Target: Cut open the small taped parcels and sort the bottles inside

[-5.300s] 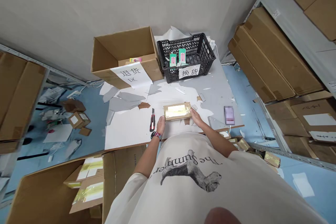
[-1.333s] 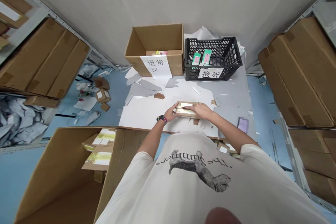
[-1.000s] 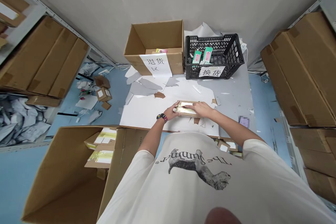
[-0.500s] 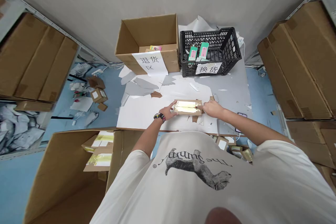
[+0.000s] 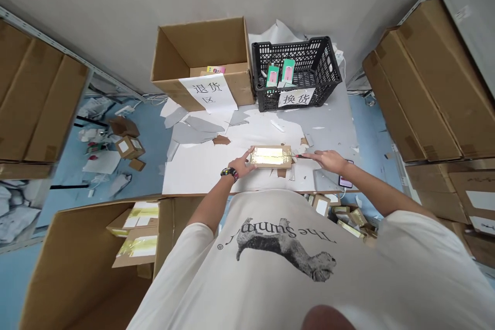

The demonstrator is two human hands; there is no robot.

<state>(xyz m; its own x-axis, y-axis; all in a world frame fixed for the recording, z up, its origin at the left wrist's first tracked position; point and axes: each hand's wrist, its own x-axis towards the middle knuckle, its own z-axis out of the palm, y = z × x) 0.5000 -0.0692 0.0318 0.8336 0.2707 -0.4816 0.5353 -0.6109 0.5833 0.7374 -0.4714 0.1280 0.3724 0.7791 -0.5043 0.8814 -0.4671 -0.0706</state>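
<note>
We press our spread left hand (image 5: 240, 163) on the gold-taped cardboard parcel (image 5: 270, 156), mid-frame on the white sheet (image 5: 197, 172), holding it steady, while our right hand (image 5: 327, 161) pinches a utility knife (image 5: 299, 155) beside it.

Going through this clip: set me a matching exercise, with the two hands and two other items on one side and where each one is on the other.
Things:
1. Left hand
2. Right hand
3. Green-and-pink cartons
4. Paper sign

Places:
A. Holding a red utility knife
B. On the front of an open cardboard box
C. Resting on a gold-taped cardboard parcel
D. Inside a black plastic crate

Pairs: 1-C, 2-A, 3-D, 4-B
</note>
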